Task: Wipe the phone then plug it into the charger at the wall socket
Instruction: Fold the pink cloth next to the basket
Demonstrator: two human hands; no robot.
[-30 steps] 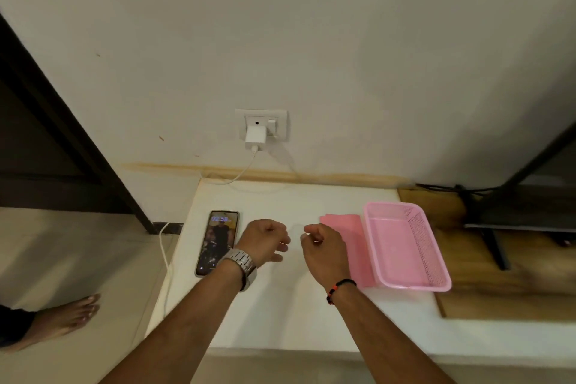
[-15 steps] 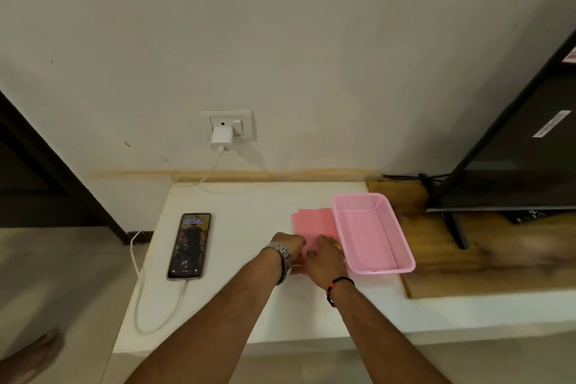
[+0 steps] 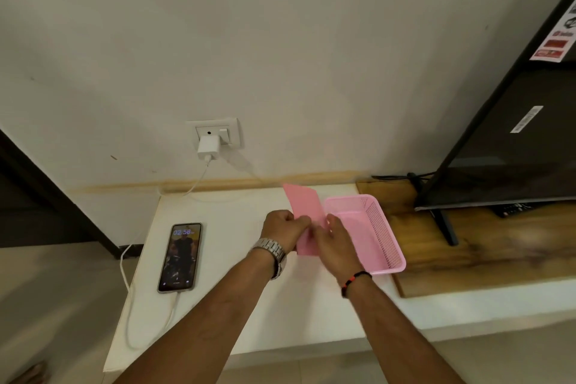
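The phone lies face up on the white counter, its screen lit, with a white cable plugged into its near end. The cable runs up to a white charger in the wall socket. A pink cloth is lifted off the counter and stands tilted. My left hand grips its left edge. My right hand grips its lower right part. Both hands are to the right of the phone and apart from it.
A pink plastic basket stands just right of my hands on the counter. A wooden board beyond it carries a black television on a stand. A dark door frame and tiled floor lie to the left.
Both hands moved right from beside the phone to the pink cloth, took hold of it and raised it off the counter. The view turned right.
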